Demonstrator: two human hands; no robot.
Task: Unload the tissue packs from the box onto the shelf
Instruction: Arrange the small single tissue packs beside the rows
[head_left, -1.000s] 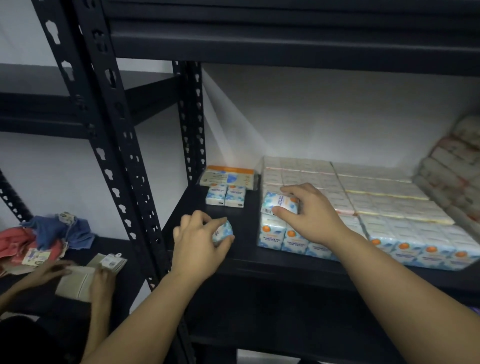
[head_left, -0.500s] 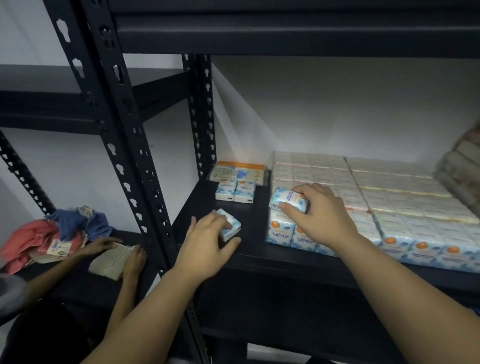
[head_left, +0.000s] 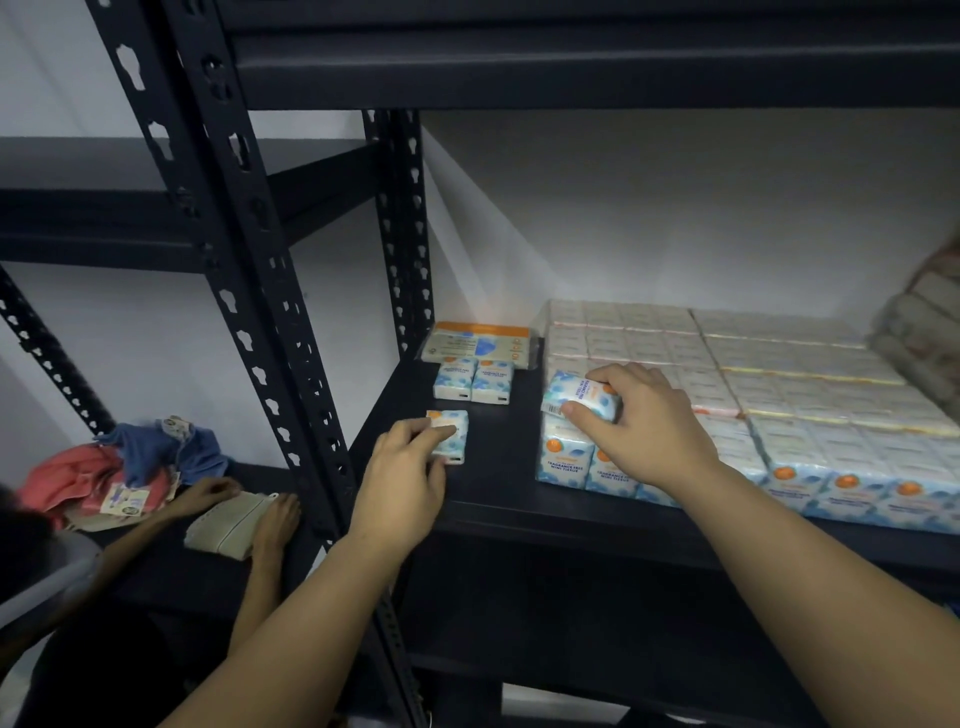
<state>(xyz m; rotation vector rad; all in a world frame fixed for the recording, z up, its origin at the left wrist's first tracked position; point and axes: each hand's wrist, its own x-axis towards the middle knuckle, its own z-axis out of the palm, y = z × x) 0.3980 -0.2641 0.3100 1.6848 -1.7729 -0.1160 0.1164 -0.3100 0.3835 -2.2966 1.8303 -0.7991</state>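
Observation:
My left hand (head_left: 402, 475) holds a small blue-and-white tissue pack (head_left: 451, 435) flat on the black shelf (head_left: 498, 506), thumb and fingers on its near end. My right hand (head_left: 647, 423) grips another pack (head_left: 576, 395) lying on top of the front-left corner of a large block of wrapped tissue packs (head_left: 753, 405). Two more single packs (head_left: 474, 381) stand side by side further back, in front of a flat orange-topped packet (head_left: 480, 343). The box is out of sight.
A black perforated upright (head_left: 270, 332) stands just left of my left arm. Another person's hands (head_left: 244, 512) rest on a beige pouch on the neighbouring shelf, beside red and blue cloths (head_left: 119, 467). Stacked rolls (head_left: 924, 332) sit at the far right.
My left hand has carried its pack forward onto the shelf and laid it down flat. My right hand has stayed on its pack atop the block.

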